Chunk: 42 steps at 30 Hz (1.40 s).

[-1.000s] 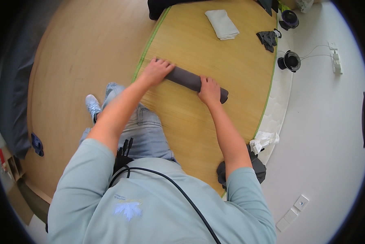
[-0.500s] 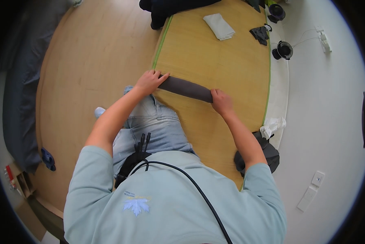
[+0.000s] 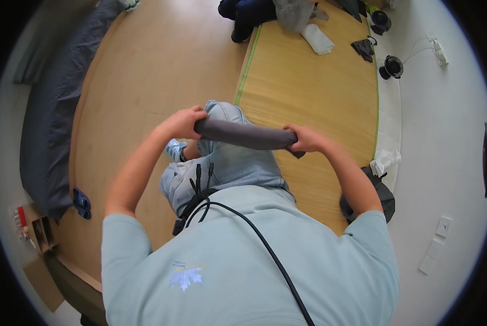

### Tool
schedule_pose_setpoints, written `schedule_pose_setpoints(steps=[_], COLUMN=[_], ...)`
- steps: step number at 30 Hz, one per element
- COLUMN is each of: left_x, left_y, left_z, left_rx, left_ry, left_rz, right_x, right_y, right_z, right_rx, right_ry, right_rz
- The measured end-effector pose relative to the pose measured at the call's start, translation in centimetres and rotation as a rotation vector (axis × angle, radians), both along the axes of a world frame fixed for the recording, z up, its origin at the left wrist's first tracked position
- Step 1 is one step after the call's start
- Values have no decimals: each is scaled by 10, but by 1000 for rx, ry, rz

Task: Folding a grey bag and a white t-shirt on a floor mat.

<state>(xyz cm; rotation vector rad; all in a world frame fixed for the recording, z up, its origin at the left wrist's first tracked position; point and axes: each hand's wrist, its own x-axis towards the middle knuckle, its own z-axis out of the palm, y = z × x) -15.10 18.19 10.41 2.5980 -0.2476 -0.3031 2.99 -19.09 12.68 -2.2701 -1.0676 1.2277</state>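
Note:
A dark grey rolled cloth is held up in the air in front of me, above my knees in light jeans. My left hand grips its left end and my right hand grips its right end. The roll lies level between the two hands. Beneath it stretches a bamboo mat with a green border on the wooden floor.
A folded white cloth and a dark cloth lie at the mat's far end, next to a pile of dark clothes. Two small black fans stand by the white wall. A dark bag sits at my right, a dark mattress at the left.
The grey roll has been lifted off the mat and drawn toward me. Both hands stayed on its ends, and my view has risen and pulled back.

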Motion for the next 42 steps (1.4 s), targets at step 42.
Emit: schedule_pose_setpoints(steps=[42], left_x=[-33], left_y=[-25], left_z=[-67], left_rx=[-1363], left_ry=[305], left_rz=[1118], right_x=[-26], right_y=[-10], right_z=[-94], right_rx=[555], right_ry=[367], right_rz=[-718])
